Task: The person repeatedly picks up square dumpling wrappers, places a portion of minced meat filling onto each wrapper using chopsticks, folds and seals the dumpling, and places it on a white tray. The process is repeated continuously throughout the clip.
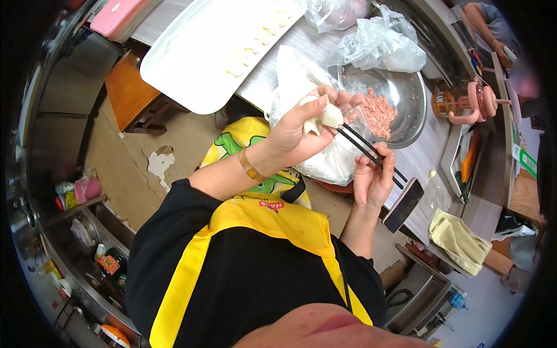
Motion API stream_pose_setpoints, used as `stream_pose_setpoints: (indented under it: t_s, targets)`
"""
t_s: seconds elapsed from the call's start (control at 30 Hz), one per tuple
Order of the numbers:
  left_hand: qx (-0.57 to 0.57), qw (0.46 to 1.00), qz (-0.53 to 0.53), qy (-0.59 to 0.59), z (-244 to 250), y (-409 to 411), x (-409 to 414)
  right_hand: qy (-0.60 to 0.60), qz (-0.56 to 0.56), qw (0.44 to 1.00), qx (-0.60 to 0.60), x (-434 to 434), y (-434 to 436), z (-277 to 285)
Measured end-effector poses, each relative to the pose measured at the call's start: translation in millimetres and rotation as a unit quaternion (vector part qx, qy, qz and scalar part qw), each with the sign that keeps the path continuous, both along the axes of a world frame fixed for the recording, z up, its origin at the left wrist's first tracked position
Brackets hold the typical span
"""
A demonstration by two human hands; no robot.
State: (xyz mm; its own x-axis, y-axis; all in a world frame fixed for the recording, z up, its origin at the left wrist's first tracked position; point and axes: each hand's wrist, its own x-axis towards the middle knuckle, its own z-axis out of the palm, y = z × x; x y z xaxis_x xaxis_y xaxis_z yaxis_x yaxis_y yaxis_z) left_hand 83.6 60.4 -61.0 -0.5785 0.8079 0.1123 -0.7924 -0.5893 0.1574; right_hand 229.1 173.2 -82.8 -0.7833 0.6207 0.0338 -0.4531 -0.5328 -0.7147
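Note:
My left hand (pixel 304 124) holds a folded dough wrapper (pixel 324 115) between thumb and fingers. In my right hand (pixel 375 174) is a pair of black chopsticks (pixel 363 145), whose tips touch the wrapper. Beyond my hands, a steel bowl (pixel 411 108) contains pink minced meat (pixel 379 114). White wrappers in a clear plastic bag (pixel 330 165) lie under and beside my left hand. A long white tray (pixel 187 65) at the upper left carries a row of wrapped dumplings (pixel 250 52) along its right part.
Knotted plastic bags (pixel 383 41) lie by the bowl. A smartphone (pixel 403 205) is at the table edge, near a yellow cloth (pixel 460 241). A pink-handled tumbler (pixel 476 102) stands at the right. A wooden stool (pixel 130 87) is left of the table. Another person's arm (pixel 483 28) shows at the upper right.

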Motion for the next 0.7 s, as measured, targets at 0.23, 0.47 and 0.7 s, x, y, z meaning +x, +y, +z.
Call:
stream_pose_setpoints:
  t_s: [0.23, 0.47, 0.7]
  targets:
    - [0.026, 0.998, -0.032, 0.038, -0.6, -2.7, -2.1, 0.012, 0.007, 1.000, -0.009, -4.4, -9.7, -2.9]
    - [-0.014, 0.987, 0.037, 0.158, -3.0, -7.5, -0.2, 0.010, 0.029, 0.998, 0.047, -1.9, -15.5, 1.5]
    - [-0.354, 0.749, 0.225, 0.513, 26.9, -55.7, -64.3, 0.018, -0.077, 0.996, 0.046, 45.0, 39.9, 2.3]
